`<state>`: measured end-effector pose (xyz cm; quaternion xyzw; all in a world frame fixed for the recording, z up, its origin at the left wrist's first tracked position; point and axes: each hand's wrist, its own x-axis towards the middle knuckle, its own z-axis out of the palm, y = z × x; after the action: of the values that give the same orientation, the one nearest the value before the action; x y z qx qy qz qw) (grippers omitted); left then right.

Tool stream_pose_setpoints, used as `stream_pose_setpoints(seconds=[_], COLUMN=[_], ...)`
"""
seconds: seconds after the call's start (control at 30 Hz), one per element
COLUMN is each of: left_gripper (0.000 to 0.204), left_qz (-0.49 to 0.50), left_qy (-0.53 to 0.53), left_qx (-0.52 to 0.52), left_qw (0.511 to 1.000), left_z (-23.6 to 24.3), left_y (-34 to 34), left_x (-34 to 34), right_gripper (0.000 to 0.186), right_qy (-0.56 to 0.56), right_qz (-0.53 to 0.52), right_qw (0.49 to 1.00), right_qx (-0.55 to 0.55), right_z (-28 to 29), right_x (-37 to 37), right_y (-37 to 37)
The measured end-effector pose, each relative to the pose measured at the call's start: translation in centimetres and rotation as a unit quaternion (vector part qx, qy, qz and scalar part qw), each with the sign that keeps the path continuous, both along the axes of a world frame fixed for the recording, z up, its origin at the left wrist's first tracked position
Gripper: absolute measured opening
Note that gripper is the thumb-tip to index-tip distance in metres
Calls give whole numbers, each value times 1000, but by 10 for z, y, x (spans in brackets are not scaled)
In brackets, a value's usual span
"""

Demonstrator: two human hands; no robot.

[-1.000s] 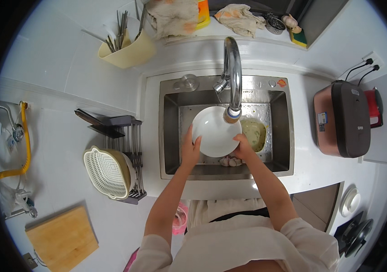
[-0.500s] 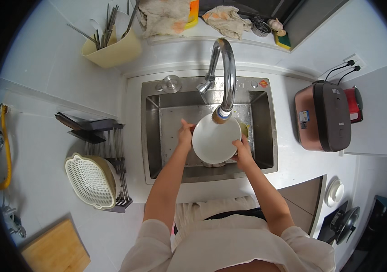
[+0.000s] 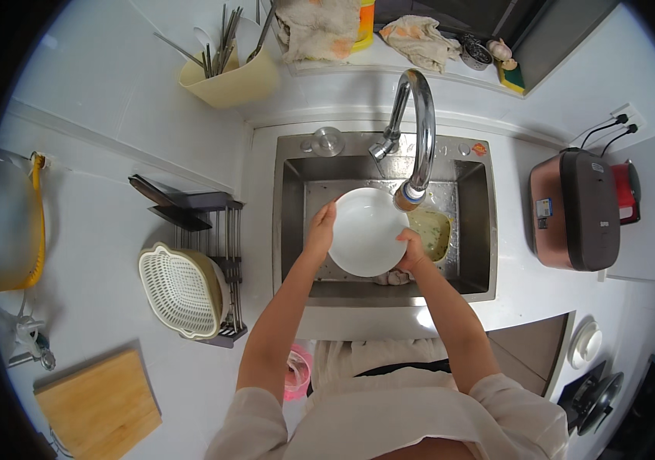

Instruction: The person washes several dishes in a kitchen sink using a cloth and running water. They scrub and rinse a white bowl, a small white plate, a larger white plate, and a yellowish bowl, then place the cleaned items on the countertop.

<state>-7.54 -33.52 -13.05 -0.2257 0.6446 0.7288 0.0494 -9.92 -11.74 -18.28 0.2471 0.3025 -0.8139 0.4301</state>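
Note:
Both my hands hold a white plate (image 3: 366, 234) over the steel sink (image 3: 477, 238): my left hand (image 3: 321, 226) grips its upper left rim, and my right hand (image 3: 412, 249) grips its right rim, thumb on top. The chrome faucet (image 3: 423, 115) arches above, its spout just beside the plate's upper right edge. A pale green container (image 3: 435, 228) with wet bits lies in the sink, partly under the plate. A pale crumpled item (image 3: 395, 277) sits below the plate at the front, too hidden to name.
A dish rack (image 3: 232, 241) with a white colander (image 3: 174, 291) and a wooden board (image 3: 97, 402) are left. A rice cooker (image 3: 569, 207) stands right. Above sit a utensil holder (image 3: 220, 84) and cloths (image 3: 419, 38). A pot lid (image 3: 603, 399) lies at lower right.
Half a second ago my left hand had its fingers lifted beside the plate; it now grips the rim higher up. The plate has moved slightly left of the spout, and the view has shifted.

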Motion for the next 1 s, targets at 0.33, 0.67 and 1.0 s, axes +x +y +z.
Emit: stream_pose_setpoints(seconds=[0.33, 0.67, 1.0], left_gripper=[57, 40, 51], left_qz=[90, 61, -39], left_qy=[-111, -98, -79], left_qx=[259, 437, 471], left_qw=[955, 892, 878], left_z=[-108, -75, -52], left_y=[63, 132, 158], left_x=[-24, -78, -53], right_gripper=[68, 73, 68], right_qy=[473, 573, 595], right_qz=[-36, -61, -82], right_qw=[748, 530, 457], right_qx=[463, 623, 656], right_z=[59, 127, 137], right_x=[4, 25, 48], right_y=[14, 38, 75])
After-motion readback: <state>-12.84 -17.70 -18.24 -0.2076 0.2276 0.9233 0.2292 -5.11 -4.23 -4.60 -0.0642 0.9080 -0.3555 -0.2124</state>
